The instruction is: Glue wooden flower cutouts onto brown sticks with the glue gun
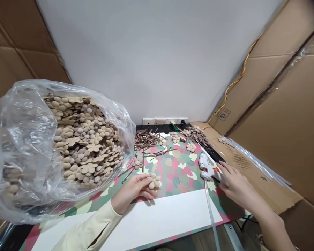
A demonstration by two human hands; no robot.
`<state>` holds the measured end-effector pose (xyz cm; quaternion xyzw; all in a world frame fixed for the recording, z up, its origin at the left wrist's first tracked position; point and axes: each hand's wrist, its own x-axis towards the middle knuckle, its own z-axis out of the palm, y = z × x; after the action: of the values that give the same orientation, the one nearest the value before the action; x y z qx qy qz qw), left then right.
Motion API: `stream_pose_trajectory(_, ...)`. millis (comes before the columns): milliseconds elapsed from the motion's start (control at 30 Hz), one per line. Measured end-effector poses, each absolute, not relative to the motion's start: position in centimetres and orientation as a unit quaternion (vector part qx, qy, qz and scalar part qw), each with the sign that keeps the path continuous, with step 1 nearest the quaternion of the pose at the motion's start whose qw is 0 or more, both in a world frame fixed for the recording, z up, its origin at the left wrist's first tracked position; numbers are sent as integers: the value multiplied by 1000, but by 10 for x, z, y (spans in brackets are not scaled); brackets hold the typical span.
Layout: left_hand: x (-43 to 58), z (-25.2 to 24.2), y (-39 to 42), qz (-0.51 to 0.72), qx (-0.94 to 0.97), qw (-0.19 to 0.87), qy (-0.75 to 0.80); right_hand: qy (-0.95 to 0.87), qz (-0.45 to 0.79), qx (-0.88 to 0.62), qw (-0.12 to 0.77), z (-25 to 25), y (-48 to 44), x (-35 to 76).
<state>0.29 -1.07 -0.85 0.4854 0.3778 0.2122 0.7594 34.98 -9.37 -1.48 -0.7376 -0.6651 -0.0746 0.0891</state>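
A beige padded fabric flower (154, 181) is held between the thumb and fingers of my left hand (137, 188), above the edge of a white sheet (157, 216). At the right, my right hand (234, 181) has its fingers around the handle of a white glue gun (205, 166) with an orange trigger. A long clear glue stick (211, 212) trails from the gun's rear toward the front edge of the table. Just beyond my left hand lies a greyish-brown flower (137, 163) with a thin brown strip beside it.
A large clear plastic bag (23, 146) full of beige and grey flowers fills the left side. Brown strips (149, 139) lie at the back, with finished-looking flower pieces (196, 134) beside them. Cardboard (282, 115) borders the right, near clear glue sticks (259, 162) and a yellow cord (231, 84).
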Motion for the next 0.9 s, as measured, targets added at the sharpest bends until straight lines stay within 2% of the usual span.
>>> stream_pose_trajectory(100, 3, -12, -9, 228, 513, 737, 376, -665, -82, -741, 32, -35, -90, 371)
stream_pose_trajectory(233, 4, -19, -10, 278, 537, 696, 387, -650, -125, -748, 55, -41, -83, 362)
stream_pose_trajectory(300, 4, -21, -11, 305, 543, 679, 388, -641, -119, -751, 100, -37, -86, 358)
stream_pose_trajectory(400, 4, -20, -12, 331, 562, 648, 393, -619, -81, -742, 243, -23, -100, 353)
stream_pose_trajectory(500, 5, -16, -14, 336, 592, 609, 407, -542, 52, -746, 382, -3, -121, 336)
stream_pose_trajectory(633, 7, -11, -18, 350, 622, 560, 421, -434, 392, -647, 489, 13, -147, 283)
stream_pose_trajectory(733, 9, -10, -21, 367, 617, 547, 430, -392, 508, -589, 491, 7, -154, 238)
stream_pose_trajectory(900, 10, -11, -24, 379, 630, 514, 441, -404, 520, -616, 433, -14, -150, 192)
